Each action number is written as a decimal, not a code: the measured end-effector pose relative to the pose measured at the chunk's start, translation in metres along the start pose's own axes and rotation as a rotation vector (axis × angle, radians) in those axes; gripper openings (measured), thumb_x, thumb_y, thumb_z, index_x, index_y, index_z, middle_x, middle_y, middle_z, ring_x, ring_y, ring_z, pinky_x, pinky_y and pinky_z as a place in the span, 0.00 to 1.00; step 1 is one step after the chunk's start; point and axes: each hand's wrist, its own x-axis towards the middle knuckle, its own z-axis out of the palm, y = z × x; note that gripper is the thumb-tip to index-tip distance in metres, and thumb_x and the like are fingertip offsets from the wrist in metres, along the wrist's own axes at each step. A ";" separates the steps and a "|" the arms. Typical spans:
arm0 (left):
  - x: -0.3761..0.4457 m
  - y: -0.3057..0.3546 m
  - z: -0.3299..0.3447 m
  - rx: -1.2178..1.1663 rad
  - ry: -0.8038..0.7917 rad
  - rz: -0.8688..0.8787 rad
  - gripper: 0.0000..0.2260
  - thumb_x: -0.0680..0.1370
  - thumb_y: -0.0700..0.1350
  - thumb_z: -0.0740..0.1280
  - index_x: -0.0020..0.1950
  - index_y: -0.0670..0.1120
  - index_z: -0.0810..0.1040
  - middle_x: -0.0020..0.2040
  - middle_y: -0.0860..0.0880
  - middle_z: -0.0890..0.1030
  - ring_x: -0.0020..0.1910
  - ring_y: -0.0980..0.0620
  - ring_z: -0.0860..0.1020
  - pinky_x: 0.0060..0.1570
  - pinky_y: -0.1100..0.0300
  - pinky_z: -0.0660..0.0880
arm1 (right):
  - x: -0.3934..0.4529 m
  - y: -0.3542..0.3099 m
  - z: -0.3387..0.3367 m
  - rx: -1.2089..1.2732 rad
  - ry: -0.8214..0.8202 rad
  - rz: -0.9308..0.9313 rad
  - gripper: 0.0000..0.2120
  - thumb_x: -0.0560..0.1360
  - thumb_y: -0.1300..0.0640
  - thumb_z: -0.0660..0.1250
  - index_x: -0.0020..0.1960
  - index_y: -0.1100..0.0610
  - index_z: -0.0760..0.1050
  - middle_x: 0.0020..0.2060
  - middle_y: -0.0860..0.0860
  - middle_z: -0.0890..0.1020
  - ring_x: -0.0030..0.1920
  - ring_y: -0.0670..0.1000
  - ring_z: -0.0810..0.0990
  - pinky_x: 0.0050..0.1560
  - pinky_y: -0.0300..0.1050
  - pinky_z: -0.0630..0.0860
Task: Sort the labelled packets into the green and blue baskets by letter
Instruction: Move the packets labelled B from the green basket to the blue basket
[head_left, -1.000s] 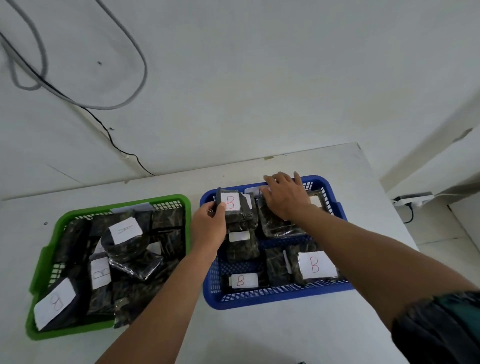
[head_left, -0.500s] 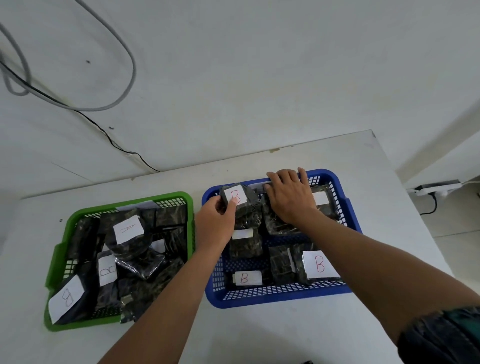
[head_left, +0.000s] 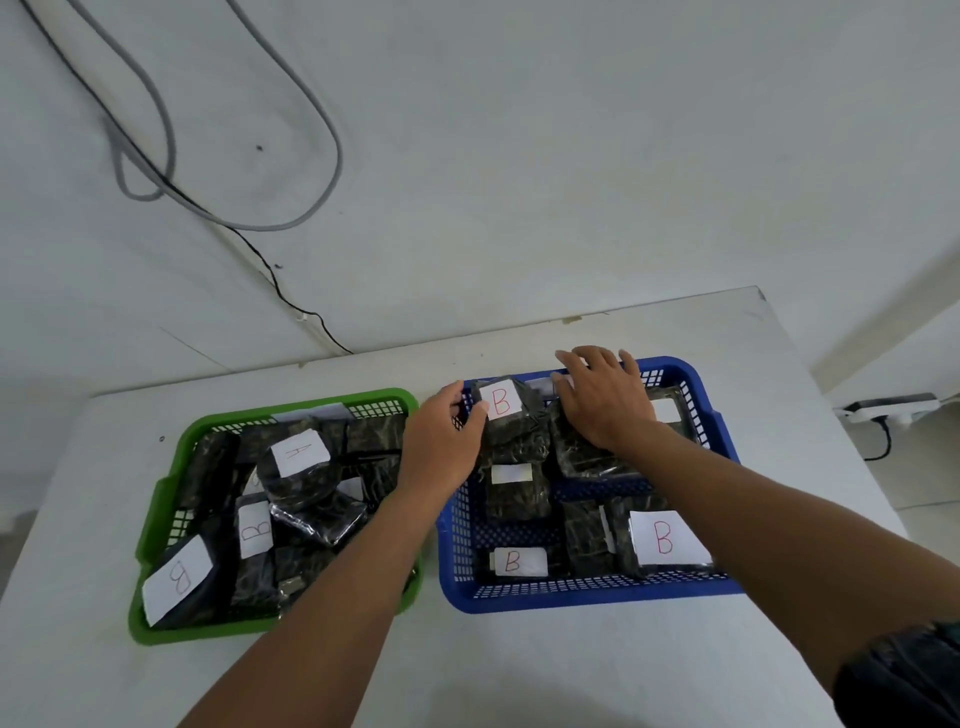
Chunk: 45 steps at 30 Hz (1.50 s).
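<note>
L hand: my fingers pinch B packet at blue basket back-left.
R hand: fingers spread flat on neighbouring packet.

We see a green basket and a blue basket, both latticed, on a white counter. The packets are dark and mottled, with white labels lettered in red.

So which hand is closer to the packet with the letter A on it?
Left. The left hand is just right of the A packet, by the green basket's edge; the right hand is farther, over the blue basket.
</note>
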 end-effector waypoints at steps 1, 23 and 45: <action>-0.001 -0.002 -0.010 0.068 0.018 0.054 0.22 0.81 0.53 0.65 0.72 0.45 0.73 0.67 0.48 0.78 0.64 0.52 0.76 0.65 0.56 0.73 | -0.002 -0.008 -0.003 0.020 0.030 -0.013 0.24 0.84 0.44 0.49 0.76 0.51 0.63 0.74 0.52 0.69 0.76 0.54 0.64 0.78 0.60 0.54; -0.059 -0.187 -0.213 0.472 0.251 0.117 0.21 0.81 0.55 0.63 0.71 0.47 0.75 0.71 0.48 0.75 0.70 0.46 0.71 0.70 0.45 0.69 | -0.028 -0.288 0.012 0.172 0.002 -0.387 0.25 0.81 0.40 0.51 0.73 0.50 0.68 0.69 0.52 0.74 0.69 0.56 0.71 0.67 0.57 0.70; -0.014 -0.313 -0.242 0.150 0.035 0.031 0.22 0.82 0.40 0.57 0.78 0.45 0.65 0.73 0.45 0.74 0.69 0.44 0.75 0.67 0.47 0.73 | 0.066 -0.439 0.081 0.051 -0.395 -0.374 0.24 0.81 0.44 0.60 0.72 0.56 0.69 0.67 0.55 0.74 0.66 0.57 0.74 0.65 0.54 0.72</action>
